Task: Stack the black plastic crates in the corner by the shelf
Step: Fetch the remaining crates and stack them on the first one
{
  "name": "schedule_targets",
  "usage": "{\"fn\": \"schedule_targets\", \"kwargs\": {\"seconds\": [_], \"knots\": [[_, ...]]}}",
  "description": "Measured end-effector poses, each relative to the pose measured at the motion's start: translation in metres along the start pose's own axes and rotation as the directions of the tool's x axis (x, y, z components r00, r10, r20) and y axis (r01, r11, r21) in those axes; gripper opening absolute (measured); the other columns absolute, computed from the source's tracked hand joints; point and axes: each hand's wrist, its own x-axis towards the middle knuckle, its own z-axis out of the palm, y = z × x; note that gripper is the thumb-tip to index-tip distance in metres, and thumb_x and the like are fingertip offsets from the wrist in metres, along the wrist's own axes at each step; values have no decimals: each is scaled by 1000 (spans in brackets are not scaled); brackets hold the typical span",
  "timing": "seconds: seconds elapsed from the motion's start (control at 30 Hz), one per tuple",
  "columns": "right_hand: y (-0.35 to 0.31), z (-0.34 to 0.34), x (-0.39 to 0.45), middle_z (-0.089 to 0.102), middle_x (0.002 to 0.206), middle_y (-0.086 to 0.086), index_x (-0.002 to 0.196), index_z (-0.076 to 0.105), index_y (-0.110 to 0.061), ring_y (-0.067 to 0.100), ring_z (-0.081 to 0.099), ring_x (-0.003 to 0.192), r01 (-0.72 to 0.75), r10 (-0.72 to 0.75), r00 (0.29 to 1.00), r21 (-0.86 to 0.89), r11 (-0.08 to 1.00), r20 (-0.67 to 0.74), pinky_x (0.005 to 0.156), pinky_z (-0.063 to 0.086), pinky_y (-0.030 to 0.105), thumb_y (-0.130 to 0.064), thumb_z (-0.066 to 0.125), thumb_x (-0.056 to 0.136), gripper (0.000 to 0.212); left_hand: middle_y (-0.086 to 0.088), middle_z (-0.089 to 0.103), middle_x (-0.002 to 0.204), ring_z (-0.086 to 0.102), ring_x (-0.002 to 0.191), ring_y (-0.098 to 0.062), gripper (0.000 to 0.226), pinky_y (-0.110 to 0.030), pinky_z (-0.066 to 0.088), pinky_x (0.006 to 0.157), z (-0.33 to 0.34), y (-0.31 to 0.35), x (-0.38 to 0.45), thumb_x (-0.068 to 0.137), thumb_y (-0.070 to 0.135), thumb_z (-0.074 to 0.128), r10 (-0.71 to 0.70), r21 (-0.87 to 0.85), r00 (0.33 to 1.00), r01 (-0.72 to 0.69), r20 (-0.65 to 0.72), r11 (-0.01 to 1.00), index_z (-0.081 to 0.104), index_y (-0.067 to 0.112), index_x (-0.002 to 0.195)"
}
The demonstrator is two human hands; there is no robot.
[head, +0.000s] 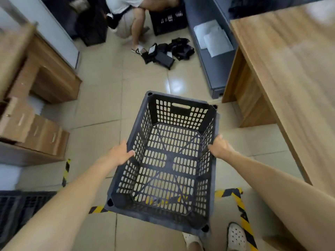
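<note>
An empty black plastic crate (pixel 168 160) with slotted walls and floor hangs in front of me above the tiled floor, open side up. My left hand (pixel 120 153) grips its left long rim, thumb over the edge. On the opposite rim, my right hand (pixel 219 147) grips the same way. Another black crate (pixel 169 19) stands on the floor at the far end of the room. Parts of more black crates (pixel 20 209) show at the lower left edge.
A person (pixel 130 17) crouches at the far end beside a pile of black items (pixel 168 51). A wooden desk (pixel 282 73) fills the right; wooden drawers (pixel 34 131) and a cabinet (pixel 49 77) line the left. Grey shelving (pixel 212 49) runs behind. Yellow-black tape (pixel 239 201) marks the floor.
</note>
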Motion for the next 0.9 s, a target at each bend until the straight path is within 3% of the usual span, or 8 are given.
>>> {"fn": "schedule_targets", "kwargs": {"seconds": [0.17, 0.3, 0.47, 0.57, 0.63, 0.77, 0.9], "knots": [[-57, -53, -44, 61, 106, 12, 115, 41, -11, 30, 64, 95, 232, -235, 966, -40, 972, -108, 83, 56, 47, -24, 53, 94, 27, -6, 65, 108, 63, 79, -19, 40, -31, 49, 59, -53, -18, -72, 99, 43, 48, -78, 151, 964, 119, -255, 981, 39, 17, 128], [-92, -90, -82, 60, 104, 13, 114, 45, -6, 30, 62, 92, 395, -408, 907, -130, 910, -105, 81, 55, 45, -16, 55, 92, 27, -9, 66, 98, 66, 82, -28, 35, -38, 54, 69, -69, -32, -134, 100, 43, 40, -122, 167, 922, 195, -368, 967, 37, 17, 123], [-144, -118, -140, 54, 97, 13, 110, 46, -1, 29, 56, 86, 579, -591, 806, -202, 790, -3, 71, 47, 37, -14, 58, 90, 26, -16, 64, 112, 64, 100, -36, 38, -41, 48, 79, -75, -55, -210, 100, 41, 35, -224, 100, 883, 288, -412, 952, 38, 13, 127], [-184, -118, -175, 59, 100, 16, 86, 50, -7, 31, 60, 89, 681, -690, 722, -239, 692, 61, 78, 52, 39, -13, 59, 89, 11, -17, 64, 115, 64, 100, -37, 43, -41, 48, 76, -82, -78, -245, 101, 41, 33, -283, 68, 862, 341, -421, 938, 37, 11, 132], [-213, -108, -194, 59, 104, 16, 86, 49, -9, 31, 61, 93, 723, -734, 675, -262, 639, 74, 81, 54, 41, -18, 60, 89, 14, -16, 64, 115, 64, 99, -37, 46, -40, 48, 75, -89, -101, -263, 102, 41, 32, -316, 72, 851, 378, -419, 923, 35, 11, 136], [-264, -77, -234, 52, 91, 11, 66, 40, -17, 26, 52, 80, 775, -791, 596, -356, 523, 135, 67, 41, 31, -22, 61, 89, 31, -14, 64, 108, 64, 93, -34, 43, -39, 50, 73, -97, -156, -291, 103, 40, 30, -367, 51, 835, 423, -409, 905, 38, 9, 132], [-312, -34, -268, 55, 79, 8, 68, 41, -15, 28, 55, 73, 812, -809, 556, -335, 478, 191, 58, 43, 29, -17, 63, 87, 29, -9, 63, 101, 64, 82, -29, 48, -33, 45, 60, -103, -217, -317, 104, 41, 28, -437, 33, 811, 487, -390, 873, 32, 10, 141]]}}
